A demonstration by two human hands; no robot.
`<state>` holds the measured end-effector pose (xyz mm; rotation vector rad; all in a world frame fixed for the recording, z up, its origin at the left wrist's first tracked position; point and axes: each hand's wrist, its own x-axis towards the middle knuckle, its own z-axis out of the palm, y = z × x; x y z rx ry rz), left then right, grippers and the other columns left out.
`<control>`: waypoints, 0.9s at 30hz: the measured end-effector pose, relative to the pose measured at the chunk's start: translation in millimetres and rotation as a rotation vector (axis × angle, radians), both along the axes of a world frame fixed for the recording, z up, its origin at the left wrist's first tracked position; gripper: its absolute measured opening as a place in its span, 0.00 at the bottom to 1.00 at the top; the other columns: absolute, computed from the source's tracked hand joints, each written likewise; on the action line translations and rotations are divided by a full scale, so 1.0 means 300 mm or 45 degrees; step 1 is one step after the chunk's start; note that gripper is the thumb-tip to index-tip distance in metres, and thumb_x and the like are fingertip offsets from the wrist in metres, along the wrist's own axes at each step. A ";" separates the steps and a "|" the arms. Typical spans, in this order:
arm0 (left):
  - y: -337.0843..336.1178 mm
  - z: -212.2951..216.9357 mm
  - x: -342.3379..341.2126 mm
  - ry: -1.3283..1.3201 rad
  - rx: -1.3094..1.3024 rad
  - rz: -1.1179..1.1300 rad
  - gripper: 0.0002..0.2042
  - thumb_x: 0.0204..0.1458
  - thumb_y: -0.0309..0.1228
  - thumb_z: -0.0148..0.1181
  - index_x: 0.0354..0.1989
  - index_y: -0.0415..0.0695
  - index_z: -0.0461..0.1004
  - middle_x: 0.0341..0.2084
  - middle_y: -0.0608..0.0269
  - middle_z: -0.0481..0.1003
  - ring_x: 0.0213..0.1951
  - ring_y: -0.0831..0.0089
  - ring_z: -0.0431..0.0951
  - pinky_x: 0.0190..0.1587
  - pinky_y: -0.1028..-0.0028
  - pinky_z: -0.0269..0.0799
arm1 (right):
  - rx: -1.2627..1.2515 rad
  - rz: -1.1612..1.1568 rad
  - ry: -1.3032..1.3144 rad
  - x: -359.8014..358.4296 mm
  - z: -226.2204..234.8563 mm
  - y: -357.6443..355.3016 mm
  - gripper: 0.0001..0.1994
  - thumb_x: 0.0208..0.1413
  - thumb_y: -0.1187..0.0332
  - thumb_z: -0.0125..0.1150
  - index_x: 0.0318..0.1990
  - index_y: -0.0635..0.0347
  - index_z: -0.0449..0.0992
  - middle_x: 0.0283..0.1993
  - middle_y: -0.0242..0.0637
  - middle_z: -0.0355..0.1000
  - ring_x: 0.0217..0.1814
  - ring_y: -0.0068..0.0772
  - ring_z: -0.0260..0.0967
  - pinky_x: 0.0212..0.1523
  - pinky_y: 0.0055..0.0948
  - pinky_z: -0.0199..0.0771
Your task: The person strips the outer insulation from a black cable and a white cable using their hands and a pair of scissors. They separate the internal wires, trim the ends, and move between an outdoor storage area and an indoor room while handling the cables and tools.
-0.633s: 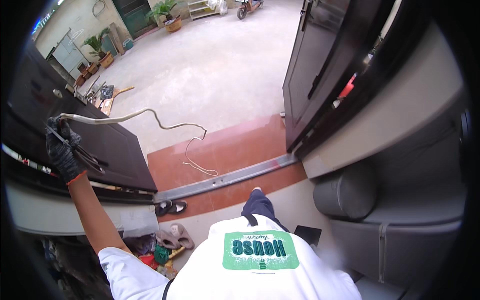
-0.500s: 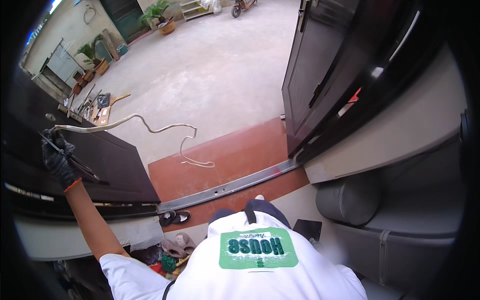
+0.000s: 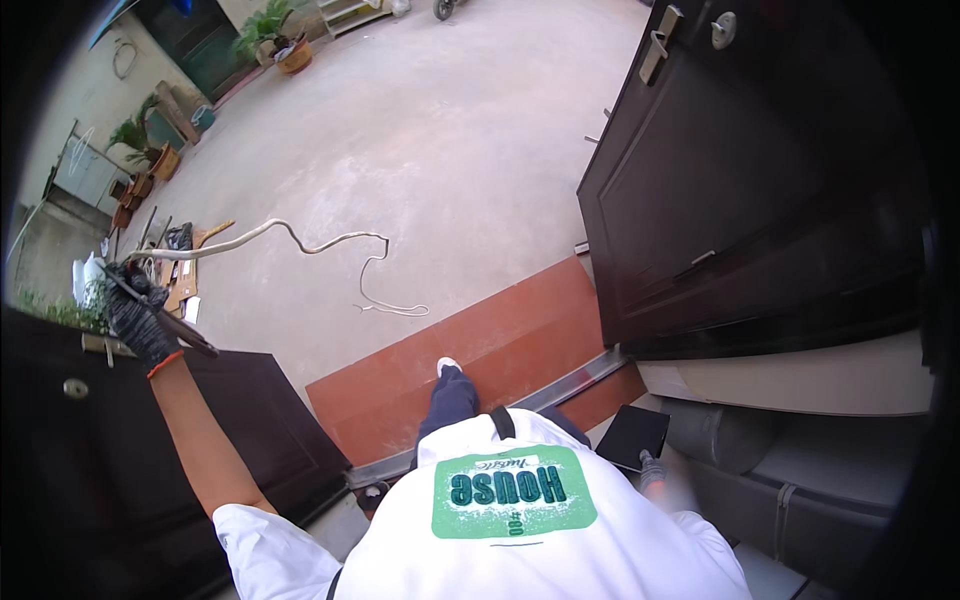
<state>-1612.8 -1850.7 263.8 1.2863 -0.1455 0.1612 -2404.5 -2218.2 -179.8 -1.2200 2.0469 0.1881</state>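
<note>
- The person stands in a doorway, seen from above, wearing a white shirt with a green patch on the chest.
- The left hand [image 3: 135, 310] is raised out to the person's left, in a dark glove with an orange cuff at the wrist.
- Its fingers [image 3: 125, 292] are curled shut around the end of a pale cable [image 3: 300, 240] and a thin dark tool [image 3: 175, 325] that pokes out below the fist; I cannot tell what kind of tool it is.
- From the glove the cable runs out over the concrete yard floor [image 3: 450, 130], waves once or twice, then drops in a loop and ends lying on the concrete just short of the red-brown step [image 3: 520, 330].
- The hand is up against the top edge of the dark left door leaf [image 3: 250, 420], which stands open.
- The right hand [image 3: 652, 470] hangs low at the person's side, in a grey glove, resting on or just over a flat black square thing [image 3: 632, 435] near the threshold; whether its fingers are closed on it I cannot tell.
- One foot in a light shoe [image 3: 447, 366] is planted on the red-brown step, just past the metal door track [image 3: 570, 380].
- The dark right door leaf [image 3: 740, 200] is swung open too, with a metal handle [image 3: 660, 45] near its top.
- Potted plants [image 3: 275, 40] stand far off along the yard wall, and a jumble of boards and tools [image 3: 180, 270] lies on the concrete near the gloved left hand.
</note>
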 end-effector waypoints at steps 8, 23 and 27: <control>-0.409 -0.145 0.534 -0.469 0.590 0.172 0.07 0.54 0.34 0.43 0.31 0.46 0.66 0.15 0.72 0.61 0.14 0.83 0.57 0.13 0.85 0.54 | -0.046 -0.439 -0.188 0.460 -0.027 0.112 0.28 0.44 0.51 0.56 0.43 0.71 0.69 0.44 0.46 0.68 0.45 0.41 0.63 0.49 0.33 0.60; -0.949 -0.268 1.558 -1.031 1.010 0.075 0.15 0.44 0.20 0.52 0.43 0.36 0.67 0.36 0.60 0.71 0.35 0.71 0.71 0.35 0.79 0.70 | -0.066 -0.959 -0.572 1.341 -0.523 0.131 0.36 0.43 0.45 0.56 0.53 0.66 0.60 0.55 0.43 0.59 0.57 0.38 0.55 0.55 0.31 0.55; -1.057 -0.351 1.863 -1.189 0.875 -0.031 0.15 0.44 0.20 0.52 0.42 0.35 0.69 0.36 0.55 0.72 0.36 0.69 0.73 0.36 0.76 0.71 | 0.031 -1.235 -0.786 1.582 -0.497 0.085 0.35 0.45 0.47 0.56 0.58 0.55 0.54 0.60 0.35 0.53 0.59 0.40 0.50 0.48 0.47 0.60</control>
